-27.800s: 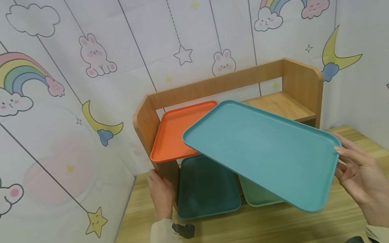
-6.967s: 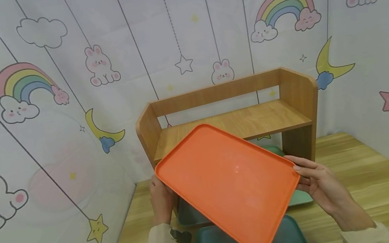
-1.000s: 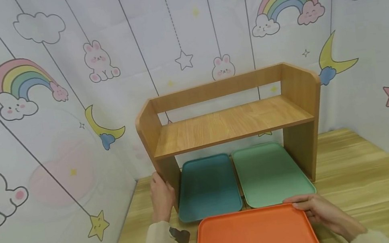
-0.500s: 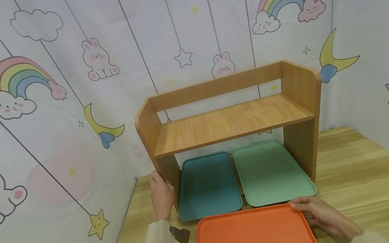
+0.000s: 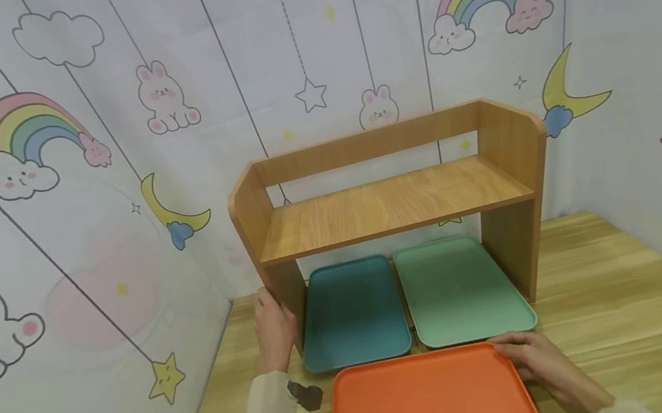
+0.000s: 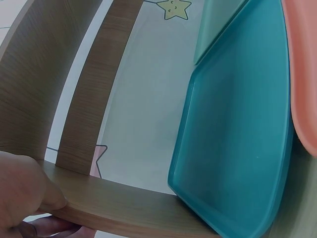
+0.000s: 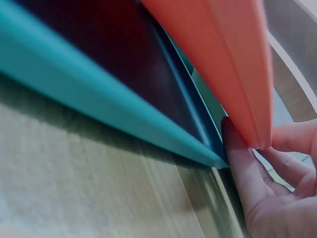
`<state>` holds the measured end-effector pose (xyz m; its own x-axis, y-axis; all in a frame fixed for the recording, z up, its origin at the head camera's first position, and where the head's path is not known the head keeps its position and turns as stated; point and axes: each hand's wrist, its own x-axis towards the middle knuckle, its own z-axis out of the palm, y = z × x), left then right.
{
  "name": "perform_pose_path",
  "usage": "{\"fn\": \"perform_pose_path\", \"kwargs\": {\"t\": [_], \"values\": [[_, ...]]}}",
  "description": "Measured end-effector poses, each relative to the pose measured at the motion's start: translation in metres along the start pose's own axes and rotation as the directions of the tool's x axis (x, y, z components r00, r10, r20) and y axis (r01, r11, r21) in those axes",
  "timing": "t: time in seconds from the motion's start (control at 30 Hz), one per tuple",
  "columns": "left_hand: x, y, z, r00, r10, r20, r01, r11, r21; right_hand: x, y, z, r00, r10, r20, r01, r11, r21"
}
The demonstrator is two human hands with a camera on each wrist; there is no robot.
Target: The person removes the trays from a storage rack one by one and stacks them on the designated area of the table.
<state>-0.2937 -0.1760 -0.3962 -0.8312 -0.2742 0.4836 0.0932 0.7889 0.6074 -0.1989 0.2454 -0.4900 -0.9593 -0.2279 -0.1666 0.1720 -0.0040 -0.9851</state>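
In the head view my left hand (image 5: 275, 330) holds the left side panel of a wooden shelf (image 5: 393, 206); the left wrist view shows the thumb and fingers on either side of the board (image 6: 124, 203). Near the table's front, my right hand (image 5: 546, 369) pinches the far right corner of an orange tray (image 5: 431, 397). The right wrist view has a teal tray (image 7: 99, 94) just beneath the orange tray (image 7: 223, 59), with a finger between the two at the corner. The orange tray's near end is out of view.
Under the shelf lie a dark teal tray (image 5: 356, 313) on the left and a mint green tray (image 5: 462, 290) on the right. The wooden-patterned table (image 5: 635, 307) extends to the right. A patterned curtain (image 5: 311, 43) hangs behind.
Earlier, the orange tray lay on the upper shelf, then was held tilted in front of it; now it is low at the front. The light teal tray came down before it. The last second shows little change.
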Motion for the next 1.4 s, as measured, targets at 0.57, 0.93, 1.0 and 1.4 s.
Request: {"fn": "perform_pose_path", "kwargs": {"t": [0.57,0.93,1.0,1.4], "values": [[0.0,-0.002,0.001,0.999,0.032,-0.036,-0.031,1.0,0.002,0.007,0.0,0.015,0.946,-0.064,-0.316,-0.058,0.93,-0.363],[0.0,-0.002,0.002,0.998,0.042,-0.043,-0.042,0.999,0.007,0.006,-0.002,0.021,0.939,-0.086,-0.332,-0.059,0.913,-0.404],[0.0,-0.002,0.001,0.999,0.035,-0.035,-0.034,0.999,0.007,0.006,-0.003,0.021,0.941,-0.081,-0.329,-0.058,0.918,-0.392],[0.0,-0.001,0.002,0.998,0.031,-0.048,-0.031,1.0,0.003,0.008,-0.004,0.016,0.959,-0.032,-0.282,-0.084,0.917,-0.39]]}}
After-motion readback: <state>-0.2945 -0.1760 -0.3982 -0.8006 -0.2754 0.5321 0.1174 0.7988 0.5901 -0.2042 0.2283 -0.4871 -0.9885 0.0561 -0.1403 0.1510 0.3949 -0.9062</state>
